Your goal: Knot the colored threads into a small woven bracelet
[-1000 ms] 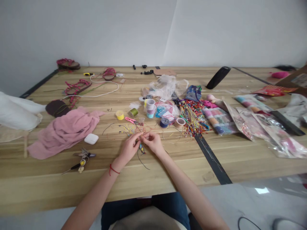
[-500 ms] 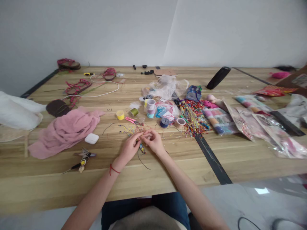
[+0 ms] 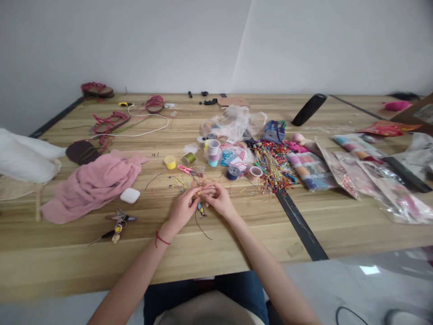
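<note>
Head view: my left hand [image 3: 184, 208] and right hand [image 3: 219, 200] pinch a small bunch of colored threads [image 3: 199, 192] between the fingertips, above the wooden table [image 3: 101, 253]. Loose ends remain spread out, with a beaded cord [image 3: 201, 209] just below and pink snips [image 3: 184, 169] nearby.

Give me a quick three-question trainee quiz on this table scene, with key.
1. True or false: the left hand has a red string tied at the wrist.
2. Which is nearer the small white case: the left hand or the right hand?
3. Fill in the blank: the spool of thread beside the tape roll is wound with ____ thread.

Key: 1 true; 2 the left hand; 3 blue.
</note>
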`<state>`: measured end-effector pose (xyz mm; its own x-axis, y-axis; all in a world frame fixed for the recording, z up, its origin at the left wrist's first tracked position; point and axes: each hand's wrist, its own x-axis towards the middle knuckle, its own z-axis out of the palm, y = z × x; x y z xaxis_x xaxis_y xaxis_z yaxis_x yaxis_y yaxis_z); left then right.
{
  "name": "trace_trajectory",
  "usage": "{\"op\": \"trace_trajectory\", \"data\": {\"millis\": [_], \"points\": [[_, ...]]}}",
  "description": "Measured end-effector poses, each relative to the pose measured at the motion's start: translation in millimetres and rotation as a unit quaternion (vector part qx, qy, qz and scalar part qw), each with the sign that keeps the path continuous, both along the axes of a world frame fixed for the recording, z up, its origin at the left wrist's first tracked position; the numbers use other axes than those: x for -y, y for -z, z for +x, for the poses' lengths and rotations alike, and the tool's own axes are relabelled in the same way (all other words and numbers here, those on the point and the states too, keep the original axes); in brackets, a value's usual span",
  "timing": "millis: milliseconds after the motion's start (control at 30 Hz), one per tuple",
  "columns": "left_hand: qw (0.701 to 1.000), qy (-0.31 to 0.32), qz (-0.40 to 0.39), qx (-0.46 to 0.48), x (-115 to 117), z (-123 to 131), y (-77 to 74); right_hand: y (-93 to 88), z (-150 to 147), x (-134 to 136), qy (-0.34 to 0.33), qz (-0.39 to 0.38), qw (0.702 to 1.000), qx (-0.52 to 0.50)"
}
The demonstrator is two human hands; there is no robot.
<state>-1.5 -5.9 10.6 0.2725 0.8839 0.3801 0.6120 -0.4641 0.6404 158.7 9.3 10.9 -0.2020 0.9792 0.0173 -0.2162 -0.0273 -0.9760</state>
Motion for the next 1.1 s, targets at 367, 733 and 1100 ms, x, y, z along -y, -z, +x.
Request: {"op": "trace_trajectory", "data": {"millis": [367, 733, 1100], "points": [[1.000, 0.011, -0.003, -0.005, -0.5, -0.7, 0.5, -3.9, -2.3, -0.3, 0.023, -0.025, 0.999, -0.019], [1.000, 0.013, -0.015, -0.001, -0.8, -0.7, -0.5, -5.1, 2.6, -1.8, -0.004, -0.067, 0.997, -0.037], [1.000, 0.013, -0.013, 0.008, -0.3, 0.4, -1.5, -5.9, 1.4, -1.0, 0.007, -0.071, 0.997, -0.030]]}}
